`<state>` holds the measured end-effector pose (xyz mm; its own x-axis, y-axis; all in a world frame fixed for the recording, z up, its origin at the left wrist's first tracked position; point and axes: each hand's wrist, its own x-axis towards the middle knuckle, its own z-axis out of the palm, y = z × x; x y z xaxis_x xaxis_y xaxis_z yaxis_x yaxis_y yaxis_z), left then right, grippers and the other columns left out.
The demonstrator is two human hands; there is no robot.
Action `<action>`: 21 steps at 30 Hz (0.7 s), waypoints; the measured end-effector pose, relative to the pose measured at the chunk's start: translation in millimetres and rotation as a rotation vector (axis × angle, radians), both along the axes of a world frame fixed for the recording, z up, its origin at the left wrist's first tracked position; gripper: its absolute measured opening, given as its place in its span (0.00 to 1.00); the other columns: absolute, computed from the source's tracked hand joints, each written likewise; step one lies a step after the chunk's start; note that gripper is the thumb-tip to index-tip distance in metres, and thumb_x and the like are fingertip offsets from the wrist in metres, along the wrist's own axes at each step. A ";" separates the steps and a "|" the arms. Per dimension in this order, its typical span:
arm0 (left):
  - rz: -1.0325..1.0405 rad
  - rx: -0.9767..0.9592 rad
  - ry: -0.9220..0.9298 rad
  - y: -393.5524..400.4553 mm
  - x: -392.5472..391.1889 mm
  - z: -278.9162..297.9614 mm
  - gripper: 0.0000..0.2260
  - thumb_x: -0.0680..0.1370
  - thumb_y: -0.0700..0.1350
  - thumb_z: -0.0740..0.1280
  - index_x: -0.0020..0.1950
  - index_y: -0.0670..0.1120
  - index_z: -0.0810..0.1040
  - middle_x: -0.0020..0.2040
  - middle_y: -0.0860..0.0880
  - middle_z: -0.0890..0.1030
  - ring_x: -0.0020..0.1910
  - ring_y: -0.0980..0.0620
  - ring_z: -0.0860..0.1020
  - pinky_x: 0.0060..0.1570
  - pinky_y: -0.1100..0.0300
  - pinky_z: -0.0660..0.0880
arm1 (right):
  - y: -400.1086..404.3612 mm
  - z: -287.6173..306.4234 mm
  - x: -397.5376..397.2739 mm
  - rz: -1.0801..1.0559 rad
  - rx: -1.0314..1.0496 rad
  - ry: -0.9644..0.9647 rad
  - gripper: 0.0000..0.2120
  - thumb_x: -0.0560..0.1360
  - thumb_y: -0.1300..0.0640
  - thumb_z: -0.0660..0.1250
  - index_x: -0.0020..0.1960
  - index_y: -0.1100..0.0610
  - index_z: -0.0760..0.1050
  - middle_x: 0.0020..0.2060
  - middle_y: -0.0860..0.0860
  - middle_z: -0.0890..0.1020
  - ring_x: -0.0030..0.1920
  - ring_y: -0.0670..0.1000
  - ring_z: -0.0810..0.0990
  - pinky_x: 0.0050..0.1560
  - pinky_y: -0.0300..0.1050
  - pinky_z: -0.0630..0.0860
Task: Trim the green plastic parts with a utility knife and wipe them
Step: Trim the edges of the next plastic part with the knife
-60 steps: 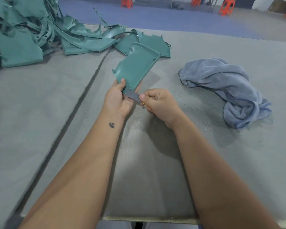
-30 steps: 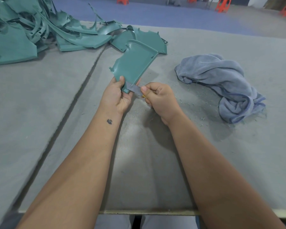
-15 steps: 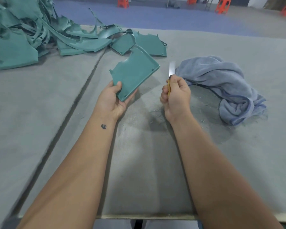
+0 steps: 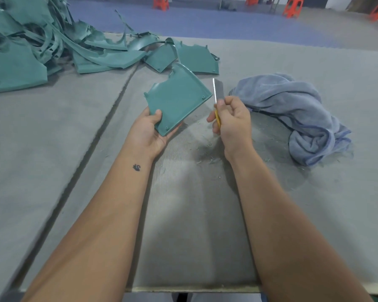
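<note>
Green part (image 4: 177,99), curved rim, notched corner, pegs

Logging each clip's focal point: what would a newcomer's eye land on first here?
First the flat green plastic part held up at centre in the left hand, with the right hand beside it gripping a yellow-handled utility knife, blade up and clear of the part. Then the heap of green plastic offcuts at far left and the crumpled blue-grey towel at right.

table (image 4: 52,171): grey mat, seam running lower left to upper middle
upper left: parts (image 4: 31,51) heaped
right: towel (image 4: 297,110), crumpled
centre: shavings (image 4: 207,153)
</note>
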<state>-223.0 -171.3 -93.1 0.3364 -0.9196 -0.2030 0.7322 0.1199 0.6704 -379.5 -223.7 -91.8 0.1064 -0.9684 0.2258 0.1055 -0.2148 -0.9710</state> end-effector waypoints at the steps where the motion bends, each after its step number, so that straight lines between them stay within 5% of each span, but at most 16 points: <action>1: 0.001 0.001 0.001 -0.2 0.3 -0.2 0.14 0.83 0.35 0.52 0.64 0.45 0.72 0.53 0.43 0.82 0.46 0.45 0.83 0.37 0.52 0.82 | 0.7 0.1 1.2 0.010 0.003 0.012 0.10 0.81 0.59 0.60 0.41 0.55 0.71 0.26 0.47 0.75 0.26 0.46 0.66 0.27 0.38 0.64; 19: 0.028 0.001 0.078 -1.3 3.3 -1.7 0.12 0.84 0.36 0.53 0.58 0.44 0.75 0.49 0.41 0.83 0.41 0.44 0.84 0.33 0.53 0.81 | -0.3 -6.4 -2.1 0.150 -0.052 0.039 0.12 0.81 0.63 0.59 0.39 0.55 0.71 0.24 0.47 0.67 0.25 0.44 0.64 0.27 0.36 0.61; 21: 0.028 -0.008 0.081 -2.4 1.8 -2.0 0.12 0.84 0.36 0.52 0.59 0.44 0.74 0.50 0.41 0.82 0.44 0.44 0.84 0.34 0.52 0.81 | 0.6 -7.7 0.9 0.197 -0.122 0.174 0.14 0.80 0.64 0.60 0.37 0.52 0.72 0.25 0.47 0.68 0.26 0.44 0.65 0.28 0.39 0.62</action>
<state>-221.2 -173.8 -95.1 0.3445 -0.9120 -0.2229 0.7803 0.1462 0.6080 -378.6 -223.1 -99.5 0.3374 -0.8920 0.3010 -0.0092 -0.3229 -0.9464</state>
